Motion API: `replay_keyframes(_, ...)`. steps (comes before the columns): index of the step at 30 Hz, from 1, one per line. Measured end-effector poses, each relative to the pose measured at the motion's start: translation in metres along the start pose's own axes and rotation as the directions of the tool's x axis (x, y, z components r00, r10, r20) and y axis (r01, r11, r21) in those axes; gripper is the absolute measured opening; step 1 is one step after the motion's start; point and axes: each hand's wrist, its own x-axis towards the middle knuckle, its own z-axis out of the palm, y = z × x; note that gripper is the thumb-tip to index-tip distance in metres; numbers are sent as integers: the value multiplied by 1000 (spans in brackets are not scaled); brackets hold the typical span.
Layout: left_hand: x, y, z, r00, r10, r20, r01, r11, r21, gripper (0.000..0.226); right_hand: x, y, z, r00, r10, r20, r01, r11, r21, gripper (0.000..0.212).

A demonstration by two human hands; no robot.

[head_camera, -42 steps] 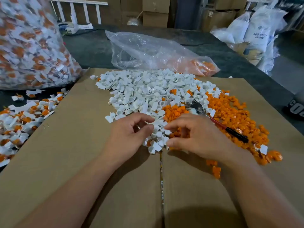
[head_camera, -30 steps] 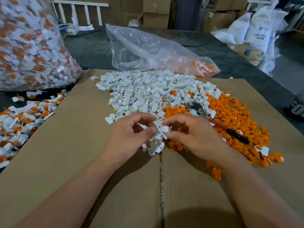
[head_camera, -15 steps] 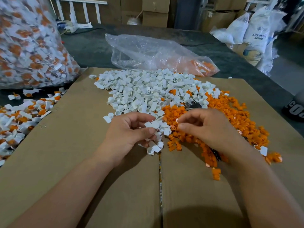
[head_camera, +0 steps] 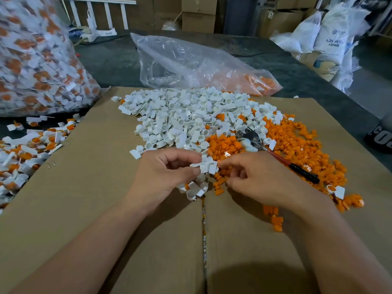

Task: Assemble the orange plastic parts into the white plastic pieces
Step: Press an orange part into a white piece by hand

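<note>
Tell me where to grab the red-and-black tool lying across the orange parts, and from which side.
Take the tool by its black handle end, coming down from above on the right. That end lies bare on top of the orange parts, on the same side as the right hand, while the metal head sits hemmed in by white pieces.

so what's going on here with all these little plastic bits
A person is fitting parts together by hand on a cardboard sheet. The left hand pinches a white piece, and the right hand holds what looks like a small orange part against it. Loose white pieces and orange parts lie heaped just beyond the hands. At the left lie assembled pieces, white with orange inside, and more fill a clear bag.
</note>
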Motion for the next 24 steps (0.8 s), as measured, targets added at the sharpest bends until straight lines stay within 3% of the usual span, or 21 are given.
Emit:
replay_keyframes(3, -1, 0, 0, 999, 36, -11, -36, 999, 18, 33, -1, -6, -4, 985, 18, -171, 23, 971, 239, 20)
replay_keyframes(5, -2, -1, 1, 998, 62, -25, -61, 997, 41, 33, -2, -13, -2, 971, 77, -227, 42, 878, 477, 21)
replay_keyframes(9, -4, -1, 3, 987, 147, -70, -137, 982, 133, 41, 1, -27, 12, 974, 174, -147, 20, 580, 815, 16)
replay_keyframes(14, -5, -2, 5, 974, 209, -92, -186, 959, 215, 43, 5, -32, 22, 974, 224, -5, -69, 325, 943, 10)
replay_keyframes(19, -6, 2, 5, 982, 186, -33, -180, 974, 138, 31, 6, -31, 24, 964, 252, -88, -20, 399, 917, 9)
replay_keyframes(22, -3, 0, 2, 997, 47, -66, -41, 996, 84, 41, 6, -31, 26, 962, 233, -142, 6, 499, 866, 14)
replay_keyframes(24, -2, 0, 1, 997, -56, -44, 56, 998, 11, 36, 6, -31, 28, 963, 199, -180, 33, 579, 814, 19)
